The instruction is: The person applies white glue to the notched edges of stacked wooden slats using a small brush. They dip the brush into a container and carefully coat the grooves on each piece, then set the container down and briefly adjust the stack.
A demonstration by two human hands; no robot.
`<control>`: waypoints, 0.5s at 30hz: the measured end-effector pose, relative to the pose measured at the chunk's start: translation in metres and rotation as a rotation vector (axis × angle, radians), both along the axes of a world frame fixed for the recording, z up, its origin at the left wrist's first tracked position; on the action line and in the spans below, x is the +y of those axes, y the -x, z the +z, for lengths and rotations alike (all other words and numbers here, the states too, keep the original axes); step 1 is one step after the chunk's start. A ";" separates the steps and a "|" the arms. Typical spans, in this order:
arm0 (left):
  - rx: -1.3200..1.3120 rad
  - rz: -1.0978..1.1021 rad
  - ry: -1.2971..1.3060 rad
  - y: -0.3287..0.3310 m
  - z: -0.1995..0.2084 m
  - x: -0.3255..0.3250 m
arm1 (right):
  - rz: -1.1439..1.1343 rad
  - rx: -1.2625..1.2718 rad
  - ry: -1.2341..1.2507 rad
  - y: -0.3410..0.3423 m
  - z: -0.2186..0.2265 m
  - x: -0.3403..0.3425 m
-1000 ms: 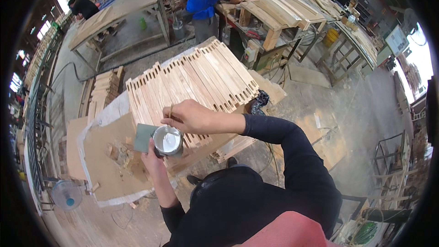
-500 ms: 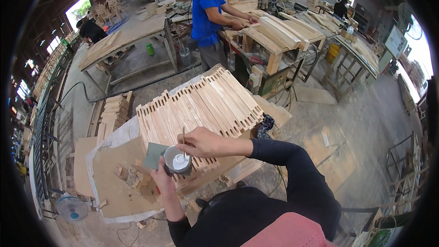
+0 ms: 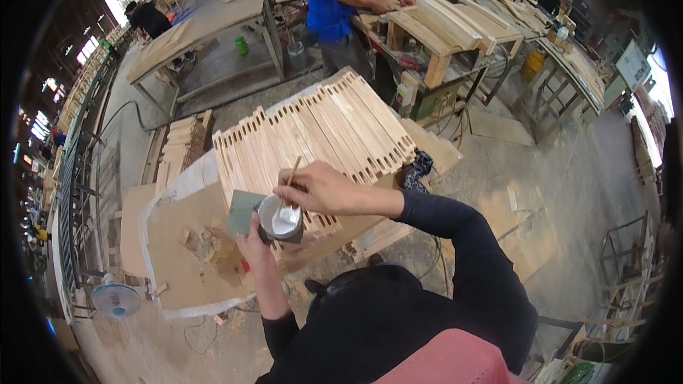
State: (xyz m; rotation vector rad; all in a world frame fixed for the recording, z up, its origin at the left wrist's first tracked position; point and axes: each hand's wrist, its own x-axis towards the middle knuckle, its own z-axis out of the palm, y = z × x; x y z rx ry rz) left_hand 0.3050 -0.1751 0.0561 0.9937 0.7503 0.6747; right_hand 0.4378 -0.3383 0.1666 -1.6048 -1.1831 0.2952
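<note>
My left hand (image 3: pixel 257 247) grips a round cup (image 3: pixel 267 219) with white, glue-like paste (image 3: pixel 286 222) in it. A flat grey-green sheet (image 3: pixel 243 211) sticks out beside the cup, on its left. Between the fingers of my right hand (image 3: pixel 320 188) is a thin wooden stick (image 3: pixel 294 168), its lower end down in the cup; whether that end has bristles is hidden. Beyond the hands lies a row of pale wooden slats (image 3: pixel 313 128), side by side, with dark slots near their ends.
Wood scraps (image 3: pixel 210 247) lie on a brown board (image 3: pixel 174 270) at left. A dark patterned cloth (image 3: pixel 417 169) hangs by the slats' right end. A fan (image 3: pixel 116 300) stands lower left. A person in a blue shirt (image 3: pixel 329 0) works at a wooden bench (image 3: pixel 434 35) ahead.
The stick has tilted to the right, and my right hand has shifted slightly up and right. The view has moved a little, so the background sits higher.
</note>
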 end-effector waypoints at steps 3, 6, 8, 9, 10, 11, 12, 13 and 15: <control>-0.005 0.000 0.027 -0.004 0.002 -0.010 | -0.042 -0.351 0.167 -0.010 -0.002 -0.011; 0.033 -0.008 0.037 -0.007 0.005 -0.024 | 0.066 -0.033 0.068 -0.009 -0.008 -0.024; 0.019 -0.023 0.051 -0.012 0.004 -0.033 | 0.061 0.050 0.007 -0.013 -0.010 -0.032; 0.009 -0.025 0.059 -0.013 0.002 -0.035 | 0.026 -0.003 -0.001 -0.017 -0.009 -0.035; -0.001 -0.025 0.068 -0.014 0.000 -0.038 | -0.008 -0.056 -0.008 -0.021 -0.007 -0.037; -0.009 -0.012 0.067 -0.015 -0.003 -0.042 | -0.011 -0.121 0.057 -0.024 -0.005 -0.041; -0.013 0.012 0.061 -0.012 -0.005 -0.045 | -0.003 -0.181 0.117 -0.025 -0.003 -0.044; -0.016 0.040 0.055 -0.010 -0.007 -0.047 | 0.010 -0.242 0.175 -0.026 -0.004 -0.047; -0.050 0.085 0.058 -0.006 -0.025 -0.045 | 0.060 -0.084 0.130 -0.026 -0.014 -0.047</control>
